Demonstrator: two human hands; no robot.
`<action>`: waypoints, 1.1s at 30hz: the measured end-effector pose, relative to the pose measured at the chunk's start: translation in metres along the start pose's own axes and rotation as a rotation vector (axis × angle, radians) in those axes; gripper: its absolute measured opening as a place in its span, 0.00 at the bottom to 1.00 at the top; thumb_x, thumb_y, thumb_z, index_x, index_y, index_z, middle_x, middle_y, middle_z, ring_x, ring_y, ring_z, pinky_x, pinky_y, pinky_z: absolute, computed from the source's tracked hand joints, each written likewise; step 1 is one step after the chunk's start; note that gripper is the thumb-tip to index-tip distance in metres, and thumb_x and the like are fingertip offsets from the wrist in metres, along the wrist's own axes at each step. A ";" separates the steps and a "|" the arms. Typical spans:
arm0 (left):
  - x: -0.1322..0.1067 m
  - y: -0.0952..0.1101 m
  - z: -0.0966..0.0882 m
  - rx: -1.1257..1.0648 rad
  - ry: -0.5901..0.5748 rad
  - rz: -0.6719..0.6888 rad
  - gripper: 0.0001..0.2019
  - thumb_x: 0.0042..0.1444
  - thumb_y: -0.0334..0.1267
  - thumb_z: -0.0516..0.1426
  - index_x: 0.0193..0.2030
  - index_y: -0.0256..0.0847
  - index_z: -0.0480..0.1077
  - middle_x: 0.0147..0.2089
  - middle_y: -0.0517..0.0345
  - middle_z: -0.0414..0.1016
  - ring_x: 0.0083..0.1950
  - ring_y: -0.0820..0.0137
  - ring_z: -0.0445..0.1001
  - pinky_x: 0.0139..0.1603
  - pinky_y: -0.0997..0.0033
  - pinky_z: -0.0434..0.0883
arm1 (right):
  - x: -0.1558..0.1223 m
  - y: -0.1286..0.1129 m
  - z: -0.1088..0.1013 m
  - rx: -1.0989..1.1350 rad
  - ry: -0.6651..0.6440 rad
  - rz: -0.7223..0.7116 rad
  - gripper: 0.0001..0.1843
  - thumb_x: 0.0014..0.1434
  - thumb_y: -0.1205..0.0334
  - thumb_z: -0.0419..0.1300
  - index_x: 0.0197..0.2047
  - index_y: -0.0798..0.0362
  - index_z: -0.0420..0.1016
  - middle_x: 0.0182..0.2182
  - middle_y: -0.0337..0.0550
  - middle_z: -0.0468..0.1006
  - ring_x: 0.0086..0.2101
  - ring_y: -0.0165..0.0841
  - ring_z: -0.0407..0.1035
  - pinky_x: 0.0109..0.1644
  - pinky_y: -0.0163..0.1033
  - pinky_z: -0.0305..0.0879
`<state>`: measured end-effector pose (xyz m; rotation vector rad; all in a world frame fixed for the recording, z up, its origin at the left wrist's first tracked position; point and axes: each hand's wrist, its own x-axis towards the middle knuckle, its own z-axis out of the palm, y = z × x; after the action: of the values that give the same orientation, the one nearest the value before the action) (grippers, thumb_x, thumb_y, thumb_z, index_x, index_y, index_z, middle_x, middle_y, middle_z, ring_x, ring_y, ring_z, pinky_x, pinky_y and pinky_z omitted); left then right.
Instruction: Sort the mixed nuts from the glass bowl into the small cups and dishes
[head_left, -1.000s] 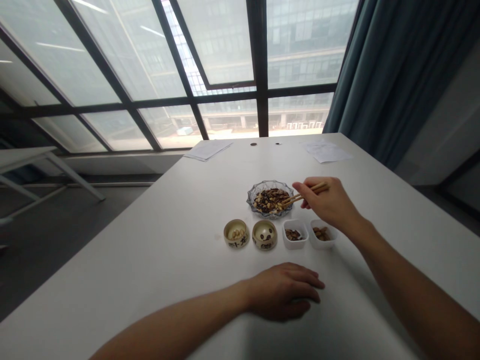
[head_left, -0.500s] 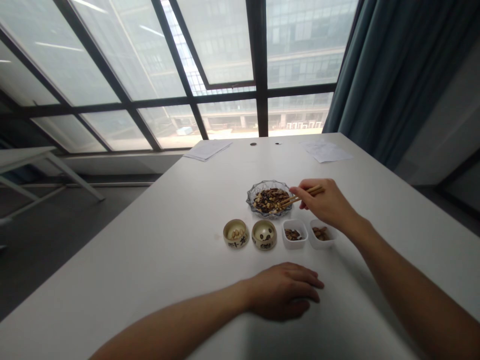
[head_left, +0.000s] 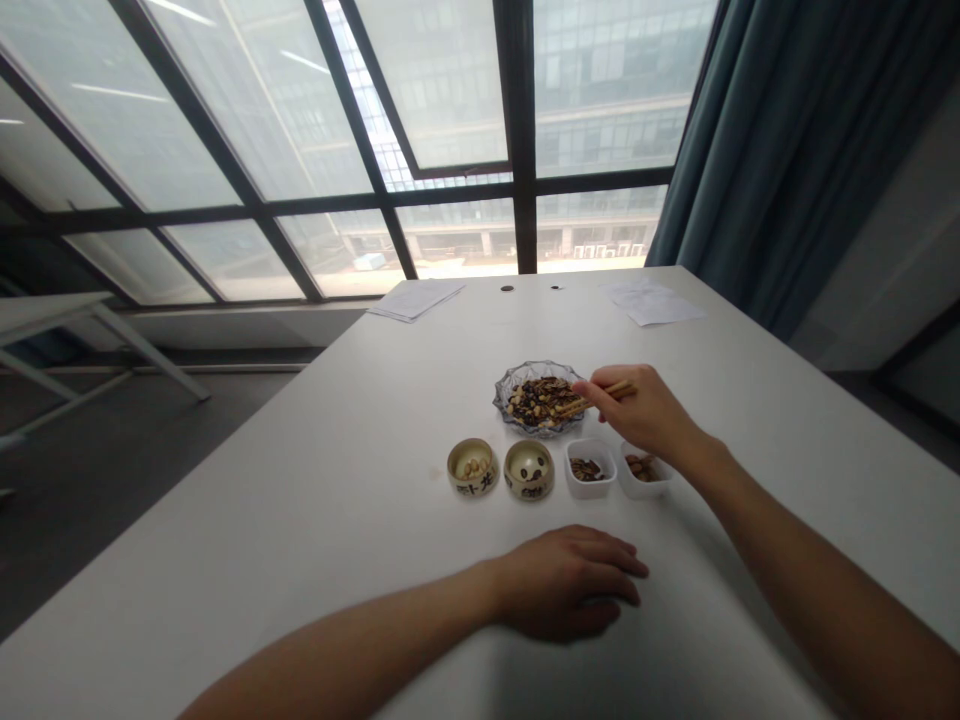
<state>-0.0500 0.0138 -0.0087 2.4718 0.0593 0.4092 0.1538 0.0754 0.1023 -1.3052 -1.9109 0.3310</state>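
My right hand (head_left: 628, 402) is closed around a pair of wooden chopsticks (head_left: 616, 388), whose tips reach into a scalloped glass bowl (head_left: 501, 405). Inside that bowl lies a mix of dark seeds and pale nuts (head_left: 541, 400). My left hand (head_left: 574, 585) rests flat on the table with its fingers apart, holding nothing. Between the hands stands a row of small containers: a ceramic bowl (head_left: 472, 487) with pale nuts, another ceramic bowl (head_left: 529, 490) with a few dark pieces, a white square tub (head_left: 590, 490) with dark seeds, and a second tub (head_left: 645, 488) with brown pieces, partly hidden by my right wrist.
The containers stand on a long white table (head_left: 337, 430). Sheets of paper (head_left: 415, 298) lie at its far left, more paper (head_left: 654, 302) at its far right. Past the far edge are windows, with a blue curtain (head_left: 765, 170) on the right. Another table (head_left: 52, 315) stands at left.
My right hand has shifted slightly down and left with the chopsticks, their tips still at the glass bowl. My left hand has not moved.
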 end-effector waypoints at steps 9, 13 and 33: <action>0.000 0.000 0.000 0.004 -0.005 -0.002 0.13 0.67 0.36 0.55 0.54 0.39 0.75 0.65 0.49 0.76 0.70 0.63 0.72 0.73 0.65 0.66 | -0.002 -0.003 -0.004 -0.038 0.127 -0.110 0.29 0.72 0.51 0.57 0.20 0.51 0.58 0.17 0.34 0.59 0.22 0.28 0.53 0.29 0.39 0.49; 0.000 0.000 0.000 -0.001 0.007 -0.001 0.13 0.66 0.36 0.55 0.53 0.39 0.76 0.65 0.49 0.77 0.70 0.63 0.72 0.73 0.64 0.66 | -0.007 -0.023 -0.025 -0.024 0.147 -0.071 0.29 0.72 0.50 0.58 0.20 0.51 0.62 0.16 0.35 0.60 0.21 0.28 0.55 0.27 0.39 0.50; 0.001 0.001 -0.002 -0.041 -0.019 -0.025 0.13 0.65 0.35 0.56 0.54 0.41 0.75 0.65 0.47 0.76 0.71 0.63 0.71 0.74 0.63 0.65 | -0.035 -0.069 -0.075 -0.077 -0.091 -0.021 0.31 0.68 0.41 0.60 0.18 0.49 0.67 0.15 0.39 0.69 0.18 0.31 0.61 0.22 0.40 0.54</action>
<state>-0.0498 0.0140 -0.0063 2.4319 0.0726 0.3728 0.1674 -0.0011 0.1766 -1.3394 -2.0300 0.3141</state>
